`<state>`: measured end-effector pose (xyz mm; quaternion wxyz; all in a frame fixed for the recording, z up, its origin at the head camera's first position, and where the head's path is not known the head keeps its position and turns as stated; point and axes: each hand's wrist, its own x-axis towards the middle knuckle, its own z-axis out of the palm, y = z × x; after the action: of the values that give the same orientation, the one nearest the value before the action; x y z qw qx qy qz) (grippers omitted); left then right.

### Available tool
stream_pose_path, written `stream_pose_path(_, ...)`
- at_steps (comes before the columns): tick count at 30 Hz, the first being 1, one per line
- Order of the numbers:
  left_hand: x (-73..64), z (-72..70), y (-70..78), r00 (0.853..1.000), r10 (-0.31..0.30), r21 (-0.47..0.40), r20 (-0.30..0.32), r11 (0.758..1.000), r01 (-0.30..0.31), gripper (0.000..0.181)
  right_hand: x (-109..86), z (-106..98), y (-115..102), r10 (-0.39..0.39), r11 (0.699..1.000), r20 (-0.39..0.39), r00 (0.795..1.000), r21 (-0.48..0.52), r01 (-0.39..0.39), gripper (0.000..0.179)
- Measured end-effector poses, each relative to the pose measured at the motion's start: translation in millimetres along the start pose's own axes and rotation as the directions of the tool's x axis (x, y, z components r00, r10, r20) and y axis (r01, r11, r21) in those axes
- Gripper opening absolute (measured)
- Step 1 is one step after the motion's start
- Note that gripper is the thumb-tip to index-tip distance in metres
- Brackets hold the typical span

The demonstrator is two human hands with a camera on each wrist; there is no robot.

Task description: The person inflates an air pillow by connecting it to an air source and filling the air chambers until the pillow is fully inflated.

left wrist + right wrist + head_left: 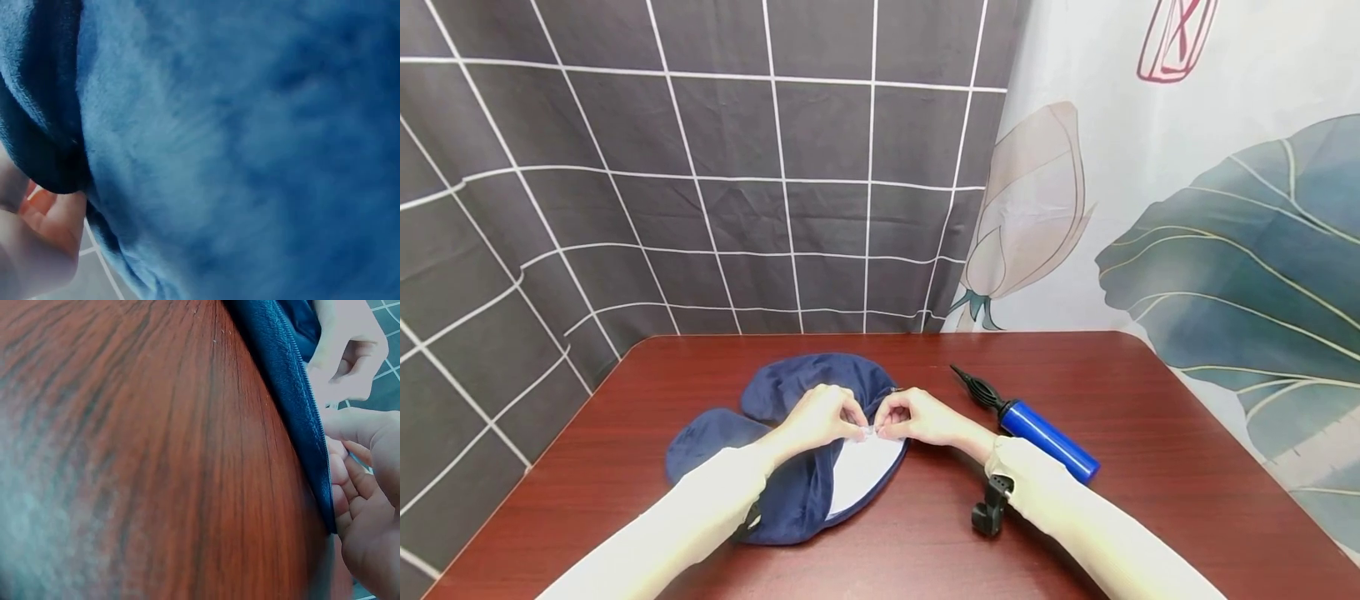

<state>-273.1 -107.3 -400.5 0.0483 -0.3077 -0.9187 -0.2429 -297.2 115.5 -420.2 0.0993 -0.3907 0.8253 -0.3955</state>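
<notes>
Head view | centre: left hand [822, 417], right hand [925, 418] pinched liner [859, 477] | cover [786, 504] unzipped | pump [1030, 428] untouched, lower right; closing apparently outstanding

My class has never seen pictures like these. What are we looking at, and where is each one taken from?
There is no machine here: a person works with two bare hands, the left hand and the right hand. The wide picture comes from the person's head; each close-up comes from a camera worn on a wrist. The left-wrist view is mostly blue fabric; the right-wrist view shows a zipper.

On the red-brown wood-grain table lie a navy-blue, curved plush cover and, to its right, a blue cylinder with a black pointed nozzle, perhaps a hand pump. Both hands pinch at the white material in the cover's opening; the exact piece held is too small to tell.
</notes>
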Motion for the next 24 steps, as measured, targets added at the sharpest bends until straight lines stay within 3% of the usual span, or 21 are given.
stream_pose_path(6, -4.8, 0.0, -0.1, 0.999, -0.050, -0.105, -0.022, 0.993, 0.047, 0.008, 0.1, 0.2, 1.7, 0.007, 1.000, -0.005, 1.000, 0.024, -0.007, 0.009)
stream_pose_path(12, -5.0, 0.7, 2.8, 0.999, -0.022, -0.118, -0.029, 0.993, 0.019, 0.009, -5.6, -5.2, -2.2, 0.013, 1.000, -0.014, 1.000, -0.021, -0.013, 0.015)
stream_pose_path(17, -4.2, 2.4, 2.8, 0.999, -0.029, -0.110, -0.031, 0.994, 0.025, 0.010, -23.5, -22.4, -12.9, 0.010, 0.972, -0.149, 0.989, -0.230, -0.044, 0.027)
stream_pose_path(20, -4.6, 3.0, 2.5, 0.998, -0.050, -0.101, -0.044, 0.994, 0.045, 0.011, -38.3, -35.8, -20.2, -0.013, 0.932, -0.254, 0.967, -0.354, -0.081, 0.030)
stream_pose_path(24, -6.3, 3.5, 3.8, 0.997, -0.067, -0.098, -0.044, 0.993, 0.063, 0.010, -61.1, -51.1, -23.7, -0.022, 0.895, -0.357, 0.934, -0.424, -0.141, 0.035)
